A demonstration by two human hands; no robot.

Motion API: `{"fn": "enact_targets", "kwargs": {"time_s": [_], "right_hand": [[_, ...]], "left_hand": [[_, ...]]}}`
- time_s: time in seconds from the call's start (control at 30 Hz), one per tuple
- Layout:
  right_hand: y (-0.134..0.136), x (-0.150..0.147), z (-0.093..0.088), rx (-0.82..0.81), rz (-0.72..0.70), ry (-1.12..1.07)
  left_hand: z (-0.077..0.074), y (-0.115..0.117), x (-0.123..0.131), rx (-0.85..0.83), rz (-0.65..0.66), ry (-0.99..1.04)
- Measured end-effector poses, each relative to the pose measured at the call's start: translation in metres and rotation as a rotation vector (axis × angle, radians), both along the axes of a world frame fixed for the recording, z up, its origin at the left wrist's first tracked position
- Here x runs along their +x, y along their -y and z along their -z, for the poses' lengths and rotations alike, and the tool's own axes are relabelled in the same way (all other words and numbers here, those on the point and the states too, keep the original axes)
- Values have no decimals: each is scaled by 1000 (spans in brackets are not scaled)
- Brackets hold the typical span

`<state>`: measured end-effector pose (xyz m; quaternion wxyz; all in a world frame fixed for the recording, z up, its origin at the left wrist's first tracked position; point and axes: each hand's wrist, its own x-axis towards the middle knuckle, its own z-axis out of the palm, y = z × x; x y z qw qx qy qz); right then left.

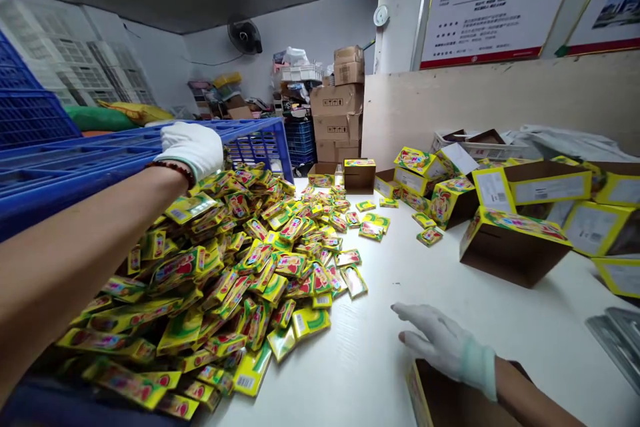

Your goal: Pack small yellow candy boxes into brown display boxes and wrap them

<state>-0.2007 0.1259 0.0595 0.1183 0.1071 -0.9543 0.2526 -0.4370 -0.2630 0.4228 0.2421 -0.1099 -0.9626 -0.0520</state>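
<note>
My left hand (193, 147), in a white glove, reaches far over a big heap of small yellow packets (225, 273) and rests at the heap's top, by the rim of a blue plastic crate (75, 163). Its fingers curl down, and what they grip is hidden. My right hand (443, 340), also gloved, lies flat with fingers stretched on the white table (450, 280). It holds nothing. Its wrist is above an open yellow carton (440, 400) at the near edge.
Several open yellow cartons (515, 240) lie at the right, with a few more further back (415, 173). A brown open box (359, 175) stands behind loose packets. Stacked cardboard boxes (337, 113) and a wall fan (245, 35) are at the far end. A plywood board (500, 100) backs the table.
</note>
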Motion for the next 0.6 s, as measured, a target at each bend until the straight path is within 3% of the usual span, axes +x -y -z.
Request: {"fn": "enact_targets", "kwargs": {"time_s": [0.1, 0.23, 0.33, 0.43, 0.53, 0.6], "right_hand": [[10, 27, -4, -26, -27, -76], [39, 86, -12, 24, -65, -96], [58, 134, -9, 124, 54, -97], [68, 171, 6, 204, 180, -23], [71, 197, 23, 253, 226, 258], [68, 213, 29, 251, 204, 383]], "left_hand": [[-1, -13, 34, -8, -154, -18], [-1, -27, 75, -28, -183, -3], [-3, -33, 90, -39, -162, 24], [-4, -39, 97, -53, -110, -11], [13, -45, 114, -118, 7, -128], [44, -44, 141, -208, 191, -131]]}}
